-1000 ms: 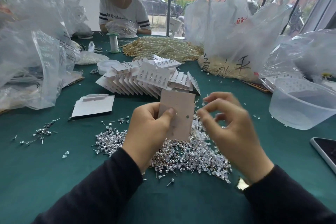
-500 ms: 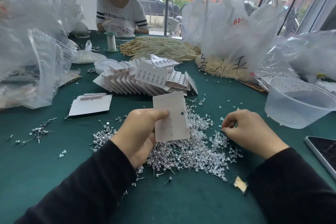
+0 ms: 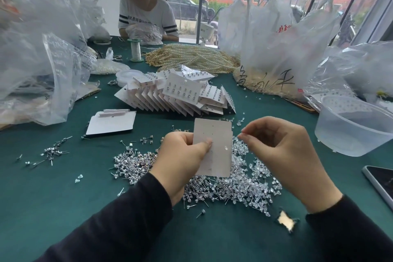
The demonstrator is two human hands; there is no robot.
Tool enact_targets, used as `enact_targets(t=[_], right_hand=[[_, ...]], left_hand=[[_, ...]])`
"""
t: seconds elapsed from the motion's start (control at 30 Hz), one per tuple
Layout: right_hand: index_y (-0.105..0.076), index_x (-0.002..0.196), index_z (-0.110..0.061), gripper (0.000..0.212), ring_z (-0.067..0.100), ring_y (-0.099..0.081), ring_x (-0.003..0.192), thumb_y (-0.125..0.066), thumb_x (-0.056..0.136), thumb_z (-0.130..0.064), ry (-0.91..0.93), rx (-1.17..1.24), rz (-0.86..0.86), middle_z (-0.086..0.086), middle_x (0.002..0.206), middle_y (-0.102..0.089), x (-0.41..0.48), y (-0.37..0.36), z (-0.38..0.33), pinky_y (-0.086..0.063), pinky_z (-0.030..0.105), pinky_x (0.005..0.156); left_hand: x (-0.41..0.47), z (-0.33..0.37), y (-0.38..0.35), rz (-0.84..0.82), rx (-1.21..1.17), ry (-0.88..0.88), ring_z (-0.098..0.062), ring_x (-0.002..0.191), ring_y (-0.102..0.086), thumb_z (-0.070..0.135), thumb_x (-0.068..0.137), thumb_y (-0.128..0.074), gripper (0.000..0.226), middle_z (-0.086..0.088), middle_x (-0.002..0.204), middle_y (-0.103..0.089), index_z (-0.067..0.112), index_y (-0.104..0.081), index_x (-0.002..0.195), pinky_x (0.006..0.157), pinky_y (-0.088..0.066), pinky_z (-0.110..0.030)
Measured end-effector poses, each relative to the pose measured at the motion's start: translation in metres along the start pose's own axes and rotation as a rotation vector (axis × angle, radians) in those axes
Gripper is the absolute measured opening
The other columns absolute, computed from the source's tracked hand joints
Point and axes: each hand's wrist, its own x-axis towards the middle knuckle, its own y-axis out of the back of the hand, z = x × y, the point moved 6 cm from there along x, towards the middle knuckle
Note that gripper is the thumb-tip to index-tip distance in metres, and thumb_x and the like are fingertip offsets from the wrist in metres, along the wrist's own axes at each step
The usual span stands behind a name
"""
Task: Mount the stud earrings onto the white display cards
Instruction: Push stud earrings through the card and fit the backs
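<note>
One stud [image 3: 225, 148] shows on the card [image 3: 214, 132] that the left hand [image 3: 182, 161] pinches between thumb and fingers above the loose stud pile [image 3: 223, 189]; the right hand [image 3: 282, 155] has its fingertips [image 3: 244, 137] pinched together just beside the card's edge, whether on a stud cannot be told. Most holes look unfilled, so this card seems barely begun, with a fanned stack of filled cards [image 3: 176, 95] behind and blank cards [image 3: 111, 122] at left. Handwritten black characters on a plastic bag [image 3: 265, 80] are not legible.
</note>
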Motion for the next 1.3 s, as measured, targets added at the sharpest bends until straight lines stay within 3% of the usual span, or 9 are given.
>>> enact_targets(t=[0.1,0.2,0.37,0.67,0.83,0.97,1.13,1.3], right_hand=[[-0.067,0.074,-0.013,0.014,0.01,-0.058,0.064,-0.072,0.074,0.0,0.225,-0.18,0.045,-0.006,0.072,-0.065,-0.009,-0.013,-0.017,-0.049,0.02,0.062],[-0.068,0.073,-0.006,0.011,0.006,-0.053,0.068,-0.074,0.072,0.002,0.335,-0.293,0.07,0.002,0.081,-0.062,-0.014,-0.027,-0.021,-0.041,0.01,0.067],[-0.067,0.073,-0.005,0.009,0.01,-0.053,0.071,-0.072,0.072,0.003,0.335,-0.326,0.074,0.002,0.08,-0.063,-0.014,-0.033,-0.017,-0.039,0.01,0.068],[-0.067,0.073,-0.007,0.011,0.003,-0.051,0.072,-0.072,0.072,0.003,0.338,-0.294,0.061,0.001,0.081,-0.062,-0.015,-0.035,-0.015,-0.038,0.007,0.069],[-0.068,0.073,-0.005,0.009,0.013,-0.056,0.073,-0.07,0.071,0.003,0.342,-0.304,0.102,0.002,0.081,-0.062,-0.017,-0.039,-0.013,-0.043,0.016,0.07],[-0.069,0.073,-0.006,0.008,0.014,-0.058,0.073,-0.069,0.072,0.003,0.334,-0.289,0.125,0.0,0.079,-0.062,-0.017,-0.04,-0.012,-0.045,0.018,0.07],[-0.068,0.073,-0.006,0.009,0.011,-0.056,0.07,-0.07,0.073,0.003,0.312,-0.277,0.144,-0.001,0.079,-0.062,-0.016,-0.039,-0.01,-0.043,0.014,0.069],[-0.069,0.073,-0.006,0.004,0.01,-0.055,0.068,-0.069,0.073,-0.002,0.307,-0.259,0.136,0.0,0.078,-0.063,-0.016,-0.037,-0.012,-0.044,0.014,0.067]], left_hand=[[-0.002,0.002,-0.003,0.015,0.099,-0.06,-0.007,0.058,-0.064,0.01,0.084,-0.062,0.01,-0.001,0.074,-0.07,0.013,-0.065,0.075,0.052,-0.053,-0.022],[-0.005,0.005,-0.005,0.016,0.158,-0.113,-0.014,0.064,-0.064,0.011,0.084,-0.062,0.018,-0.006,0.075,-0.071,0.014,-0.067,0.067,0.06,-0.055,-0.03],[-0.006,0.006,-0.004,0.043,0.194,-0.142,-0.017,0.064,-0.064,0.011,0.083,-0.063,0.024,-0.009,0.073,-0.072,0.012,-0.067,0.06,0.062,-0.054,-0.032],[-0.006,0.006,-0.004,0.052,0.204,-0.145,-0.017,0.062,-0.063,0.01,0.083,-0.063,0.023,-0.009,0.073,-0.072,0.014,-0.067,0.061,0.06,-0.054,-0.032],[-0.005,0.005,-0.003,0.069,0.236,-0.18,-0.014,0.057,-0.06,0.01,0.083,-0.063,0.019,-0.013,0.074,-0.072,0.008,-0.068,0.065,0.054,-0.052,-0.028],[-0.005,0.003,-0.003,0.063,0.206,-0.188,-0.018,0.06,-0.058,0.009,0.084,-0.06,0.02,-0.017,0.076,-0.071,0.005,-0.067,0.065,0.059,-0.05,-0.034],[-0.007,0.005,-0.004,0.038,0.15,-0.195,-0.008,0.054,-0.059,0.01,0.085,-0.061,0.026,-0.001,0.064,-0.07,0.012,-0.069,0.061,0.049,-0.048,-0.018],[-0.007,0.009,-0.004,0.026,0.148,-0.2,-0.007,0.052,-0.058,0.01,0.084,-0.062,0.023,-0.001,0.061,-0.066,0.009,-0.068,0.063,0.05,-0.048,-0.019]])
